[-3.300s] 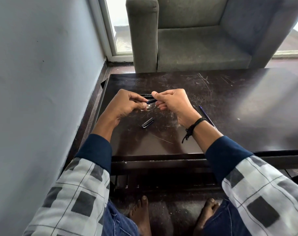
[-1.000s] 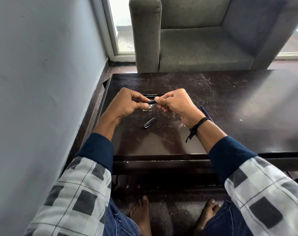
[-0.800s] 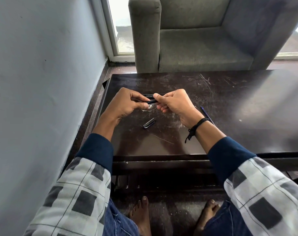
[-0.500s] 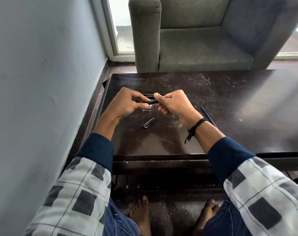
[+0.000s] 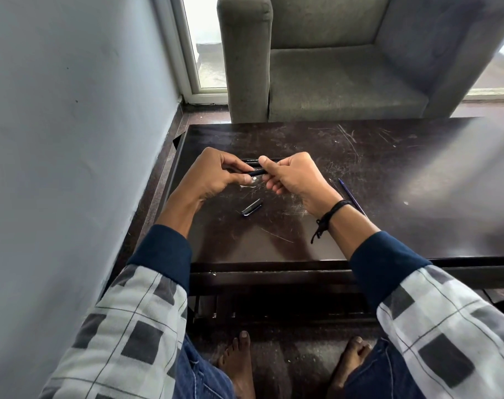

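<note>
The pen (image 5: 256, 171) is held off the worktop (image 5: 403, 168), bridging the short gap between the two hands, and its long axis runs left to right across the person's front, tipped slightly up toward the right. The left hand (image 5: 216, 174) has its fingers curled round one end, the thumb pressing on the barrel. The right hand (image 5: 295, 180) pinches the other end between thumb and bent forefinger, with its other fingers folded beneath. Both grips are closed on the same pen, and only a short dark stretch of barrel shows between them. Any pulling apart, pushing together or twisting would therefore have to run along that left-right line, each hand moving outward or inward. Neither hand is nearer than the other, since both already hold it. A small cap (image 5: 251, 207) lies on the worktop just below the hands, toward the person, slanted, and about as close to one hand as the other. A second dark pen (image 5: 252, 160) lies flat just behind the hands. A thin blue pen (image 5: 352, 197) lies beside the right wrist, angled away. The wall (image 5: 72, 139) stands close on the left, past the worktop's left edge, so the left elbow has little room. The right side has wide open worktop, and the armchair (image 5: 331, 82) stands beyond the far edge.
</note>
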`<state>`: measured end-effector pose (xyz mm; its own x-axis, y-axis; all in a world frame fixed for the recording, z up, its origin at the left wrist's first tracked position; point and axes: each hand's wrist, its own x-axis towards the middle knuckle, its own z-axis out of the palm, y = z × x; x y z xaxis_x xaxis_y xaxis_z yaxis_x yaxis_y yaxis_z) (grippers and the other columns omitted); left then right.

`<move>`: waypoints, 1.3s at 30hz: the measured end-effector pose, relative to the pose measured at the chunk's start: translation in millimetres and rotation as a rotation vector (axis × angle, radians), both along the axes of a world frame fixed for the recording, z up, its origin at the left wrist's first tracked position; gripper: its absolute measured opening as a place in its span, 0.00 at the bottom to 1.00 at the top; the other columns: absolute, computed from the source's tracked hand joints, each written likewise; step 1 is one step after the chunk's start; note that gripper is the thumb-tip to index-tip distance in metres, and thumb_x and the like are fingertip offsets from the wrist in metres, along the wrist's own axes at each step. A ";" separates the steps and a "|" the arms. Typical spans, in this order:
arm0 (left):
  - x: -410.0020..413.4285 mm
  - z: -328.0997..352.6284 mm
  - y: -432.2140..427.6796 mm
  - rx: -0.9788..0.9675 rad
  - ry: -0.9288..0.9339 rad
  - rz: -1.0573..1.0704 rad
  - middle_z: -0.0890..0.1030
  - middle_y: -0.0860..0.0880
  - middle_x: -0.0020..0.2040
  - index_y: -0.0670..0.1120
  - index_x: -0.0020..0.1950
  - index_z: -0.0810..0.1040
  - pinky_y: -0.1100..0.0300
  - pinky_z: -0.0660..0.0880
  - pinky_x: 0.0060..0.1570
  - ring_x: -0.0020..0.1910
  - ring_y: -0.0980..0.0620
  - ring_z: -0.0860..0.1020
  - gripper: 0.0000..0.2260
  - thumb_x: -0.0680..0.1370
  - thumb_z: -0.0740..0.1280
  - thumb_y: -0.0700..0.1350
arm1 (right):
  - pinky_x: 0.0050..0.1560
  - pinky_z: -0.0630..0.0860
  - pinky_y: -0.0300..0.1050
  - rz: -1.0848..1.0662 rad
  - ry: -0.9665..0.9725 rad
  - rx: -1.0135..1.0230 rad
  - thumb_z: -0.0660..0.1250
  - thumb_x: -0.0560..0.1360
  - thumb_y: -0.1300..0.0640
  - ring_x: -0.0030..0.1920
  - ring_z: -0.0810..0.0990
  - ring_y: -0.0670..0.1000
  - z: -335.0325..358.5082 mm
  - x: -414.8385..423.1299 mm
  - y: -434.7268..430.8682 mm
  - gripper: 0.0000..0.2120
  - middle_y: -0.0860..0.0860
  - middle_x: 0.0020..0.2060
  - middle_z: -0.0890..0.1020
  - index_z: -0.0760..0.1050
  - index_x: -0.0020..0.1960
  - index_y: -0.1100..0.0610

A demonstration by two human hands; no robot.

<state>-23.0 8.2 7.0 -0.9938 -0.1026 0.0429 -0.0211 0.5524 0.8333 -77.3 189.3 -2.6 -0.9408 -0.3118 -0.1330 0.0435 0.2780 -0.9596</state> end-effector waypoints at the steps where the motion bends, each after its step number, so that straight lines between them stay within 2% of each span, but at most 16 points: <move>1: 0.1 0.0 -0.6 0.004 -0.001 0.002 0.86 0.53 0.41 0.51 0.47 0.87 0.64 0.76 0.48 0.40 0.62 0.81 0.10 0.69 0.79 0.40 | 0.30 0.76 0.35 0.001 -0.009 -0.024 0.72 0.77 0.47 0.27 0.77 0.46 1.3 0.2 0.7 0.22 0.55 0.30 0.83 0.82 0.42 0.68; 4: -0.1 -1.1 -1.7 0.011 -0.009 0.018 0.86 0.53 0.40 0.52 0.46 0.87 0.63 0.76 0.49 0.40 0.60 0.81 0.10 0.69 0.79 0.40 | 0.34 0.78 0.35 0.025 -0.033 -0.101 0.75 0.75 0.53 0.30 0.78 0.45 4.2 -0.5 2.8 0.15 0.58 0.36 0.85 0.83 0.45 0.67; 7: -1.0 -1.2 -1.3 0.012 -0.013 0.012 0.86 0.51 0.40 0.50 0.47 0.87 0.63 0.76 0.47 0.39 0.60 0.81 0.10 0.69 0.79 0.40 | 0.33 0.78 0.36 0.032 -0.051 -0.124 0.75 0.74 0.62 0.30 0.78 0.45 1.7 -2.9 3.4 0.07 0.56 0.33 0.83 0.82 0.44 0.68; 10: -1.4 -1.2 0.4 -0.001 -0.013 0.001 0.87 0.49 0.41 0.47 0.49 0.87 0.64 0.75 0.46 0.38 0.60 0.80 0.10 0.69 0.79 0.39 | 0.30 0.76 0.35 0.017 -0.046 -0.072 0.75 0.75 0.60 0.28 0.77 0.45 0.3 -3.6 3.1 0.09 0.53 0.30 0.82 0.82 0.38 0.63; 14: -1.8 -2.0 -0.5 0.000 -0.005 0.010 0.86 0.50 0.40 0.49 0.48 0.87 0.65 0.74 0.45 0.38 0.61 0.80 0.09 0.69 0.79 0.40 | 0.30 0.76 0.35 0.011 -0.036 -0.077 0.74 0.76 0.57 0.28 0.77 0.46 1.1 -1.3 2.9 0.12 0.55 0.32 0.83 0.82 0.41 0.66; 16: -1.9 -2.3 -2.3 0.002 -0.003 0.020 0.86 0.52 0.40 0.51 0.47 0.87 0.66 0.74 0.45 0.38 0.62 0.80 0.09 0.69 0.79 0.40 | 0.33 0.77 0.35 0.018 -0.030 -0.105 0.75 0.75 0.59 0.29 0.77 0.46 1.3 -1.4 2.8 0.11 0.56 0.33 0.83 0.83 0.43 0.68; 19: -2.0 -2.8 -2.1 0.010 0.000 0.016 0.86 0.51 0.39 0.47 0.49 0.87 0.68 0.74 0.43 0.37 0.63 0.80 0.09 0.70 0.78 0.38 | 0.33 0.77 0.36 0.020 -0.036 -0.118 0.75 0.74 0.64 0.29 0.78 0.46 1.4 -2.8 3.4 0.08 0.56 0.33 0.83 0.82 0.44 0.70; 24: -3.4 -3.4 2.8 0.000 0.026 0.021 0.84 0.52 0.37 0.44 0.50 0.87 0.74 0.71 0.37 0.31 0.67 0.77 0.10 0.70 0.78 0.36 | 0.32 0.76 0.37 0.007 -0.025 -0.073 0.75 0.75 0.60 0.29 0.76 0.47 -0.4 -2.4 3.5 0.11 0.53 0.29 0.82 0.81 0.35 0.62; 27: -5.4 -3.9 3.0 -0.027 0.044 0.021 0.83 0.52 0.36 0.44 0.50 0.87 0.75 0.70 0.36 0.30 0.67 0.77 0.10 0.70 0.78 0.36 | 0.29 0.75 0.35 0.003 -0.037 -0.085 0.74 0.76 0.60 0.27 0.75 0.45 1.5 -1.5 4.7 0.12 0.53 0.28 0.81 0.80 0.34 0.61; 30: -6.9 -4.3 1.3 -0.062 0.054 0.009 0.84 0.51 0.37 0.44 0.50 0.87 0.72 0.71 0.37 0.31 0.66 0.77 0.11 0.69 0.79 0.37 | 0.27 0.74 0.34 0.006 -0.076 -0.087 0.73 0.76 0.60 0.26 0.75 0.45 2.6 -0.8 4.1 0.12 0.53 0.28 0.81 0.80 0.35 0.62; 34: -7.5 -7.4 0.0 -0.115 0.058 0.009 0.86 0.50 0.39 0.47 0.49 0.88 0.64 0.73 0.40 0.33 0.61 0.76 0.10 0.69 0.80 0.41 | 0.27 0.73 0.35 -0.013 -0.149 -0.086 0.73 0.76 0.60 0.27 0.74 0.46 1.8 -2.1 3.5 0.10 0.54 0.29 0.80 0.81 0.41 0.67; 37: -8.5 -8.5 2.3 -0.111 0.062 0.026 0.86 0.51 0.38 0.48 0.49 0.88 0.62 0.73 0.41 0.32 0.61 0.76 0.10 0.69 0.80 0.41 | 0.27 0.73 0.35 -0.031 -0.164 -0.125 0.74 0.76 0.60 0.28 0.74 0.47 -0.4 -3.5 3.5 0.10 0.54 0.30 0.80 0.80 0.38 0.63; 39: -8.3 -8.6 4.3 -0.083 0.044 0.046 0.85 0.52 0.38 0.48 0.49 0.87 0.64 0.74 0.43 0.34 0.62 0.78 0.10 0.69 0.79 0.40 | 0.29 0.75 0.35 -0.038 -0.132 -0.127 0.76 0.74 0.56 0.28 0.76 0.47 -1.6 -3.6 4.5 0.11 0.54 0.31 0.81 0.81 0.40 0.63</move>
<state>-31.3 12.5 -1.6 -0.9852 -0.1420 0.0963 -0.0124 0.6187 0.7855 -80.9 193.8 -4.1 -0.9294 -0.2982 -0.2175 0.1793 0.1504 -0.9722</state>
